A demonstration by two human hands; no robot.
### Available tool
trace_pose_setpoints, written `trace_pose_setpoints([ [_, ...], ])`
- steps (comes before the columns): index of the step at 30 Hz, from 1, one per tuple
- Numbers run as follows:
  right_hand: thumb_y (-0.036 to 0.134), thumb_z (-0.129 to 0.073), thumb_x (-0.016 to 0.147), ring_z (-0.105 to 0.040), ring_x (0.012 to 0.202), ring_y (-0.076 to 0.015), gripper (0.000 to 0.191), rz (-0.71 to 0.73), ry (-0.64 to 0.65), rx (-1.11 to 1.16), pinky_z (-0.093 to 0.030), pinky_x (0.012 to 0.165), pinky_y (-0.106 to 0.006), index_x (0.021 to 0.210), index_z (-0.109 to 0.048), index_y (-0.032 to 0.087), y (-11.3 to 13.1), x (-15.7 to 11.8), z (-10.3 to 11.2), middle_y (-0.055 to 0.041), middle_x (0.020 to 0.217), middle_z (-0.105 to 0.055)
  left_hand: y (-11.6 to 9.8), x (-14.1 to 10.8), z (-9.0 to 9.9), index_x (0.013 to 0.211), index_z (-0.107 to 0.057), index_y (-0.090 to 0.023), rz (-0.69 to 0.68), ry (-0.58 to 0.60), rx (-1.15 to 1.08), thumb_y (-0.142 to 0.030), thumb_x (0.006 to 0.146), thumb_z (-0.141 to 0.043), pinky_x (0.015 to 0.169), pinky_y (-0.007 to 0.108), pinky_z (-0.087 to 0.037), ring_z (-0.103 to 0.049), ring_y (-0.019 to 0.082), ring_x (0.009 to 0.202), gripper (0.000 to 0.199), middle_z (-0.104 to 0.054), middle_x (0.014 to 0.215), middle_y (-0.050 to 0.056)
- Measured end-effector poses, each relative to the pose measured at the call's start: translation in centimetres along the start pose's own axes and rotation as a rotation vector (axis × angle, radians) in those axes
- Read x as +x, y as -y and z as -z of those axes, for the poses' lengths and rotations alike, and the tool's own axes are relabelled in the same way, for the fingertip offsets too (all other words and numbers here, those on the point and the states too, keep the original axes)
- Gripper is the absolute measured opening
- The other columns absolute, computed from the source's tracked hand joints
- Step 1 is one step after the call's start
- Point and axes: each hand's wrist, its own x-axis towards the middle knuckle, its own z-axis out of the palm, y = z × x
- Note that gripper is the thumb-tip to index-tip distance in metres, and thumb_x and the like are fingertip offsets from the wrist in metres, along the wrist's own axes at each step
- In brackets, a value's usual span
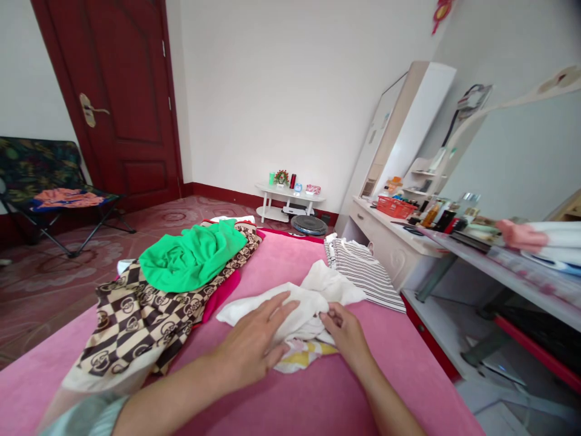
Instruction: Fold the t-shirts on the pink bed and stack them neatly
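Observation:
A crumpled white garment (pixel 295 306) lies on the pink bed cover (pixel 272 248), with a yellow-and-white patterned part showing at its near edge. My left hand (pixel 254 339) rests over its left side, fingers stretched out and apart. On the right side, my right hand (pixel 345 330) pinches a bit of the white cloth between thumb and fingers. Beyond the garment to the right is a black-and-white striped top (pixel 363 269). To the left, a bright green garment (pixel 195 254) lies on top of a brown-and-cream checked garment (pixel 145 312).
A white dressing table (pixel 399 233) with a red basket (pixel 396 207) and several bottles stands along the right. Nearer on that side is a desk (pixel 512 272). A folding chair (pixel 59 181) holding clothes is at the left, by a dark red door (pixel 109 91). A low white table (pixel 290 192) is at the back wall.

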Motion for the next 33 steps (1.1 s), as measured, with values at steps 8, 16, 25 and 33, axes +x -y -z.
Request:
trace_pose_setpoints([
  [8, 0.026, -0.061, 0.077, -0.049, 0.064, -0.0115, 0.011, 0.145, 0.558, 0.306, -0.037, 0.059, -0.022, 0.075, -0.066, 0.017, 7.0, -2.9, 0.0, 0.0016, 0.069, -0.057, -0.4, -0.3, 1.5, 0.116, -0.057, -0.029, 0.031, 0.208, -0.101, -0.051, 0.067, -0.071, 0.076, 0.028, -0.044, -0.06, 0.022, 0.089, 0.056, -0.061, 0.103, 0.002],
  [16, 0.015, -0.061, 0.069, -0.05, 0.07, -0.0125, 0.062, 0.092, 0.168, -0.018, -0.042, 0.067, -0.027, 0.128, -0.047, 0.026, 0.6, -0.7, 0.1, -0.0032, 0.107, -0.056, 0.6, -3.9, 6.0, 0.071, -0.059, -0.017, 0.151, 0.069, -0.313, -0.03, 0.079, -0.057, 0.052, 0.018, -0.036, -0.051, 0.011, 0.057, 0.016, -0.058, 0.062, -0.003],
  [25, 0.014, -0.063, 0.066, -0.047, 0.065, -0.0117, 0.014, 0.168, 0.031, -0.118, -0.039, 0.062, -0.025, 0.076, -0.055, 0.02, 2.1, 0.2, 2.6, -0.0002, 0.09, -0.057, 8.8, -3.1, 12.0, 0.123, -0.045, -0.016, 0.487, -0.705, 0.091, -0.047, 0.081, -0.054, 0.09, 0.04, -0.047, -0.053, 0.031, 0.112, 0.053, -0.051, 0.129, 0.008],
  [33, 0.023, -0.065, 0.071, -0.052, 0.056, -0.0103, 0.011, 0.057, 0.152, -0.009, -0.039, 0.052, -0.023, 0.067, -0.055, 0.019, 4.1, -0.1, 5.4, -0.0019, 0.086, -0.066, 2.3, -3.8, 2.8, 0.145, -0.021, -0.033, -0.079, 0.033, 0.08, -0.039, 0.086, -0.053, 0.111, 0.042, -0.028, -0.027, 0.024, 0.137, 0.067, -0.025, 0.152, 0.003],
])
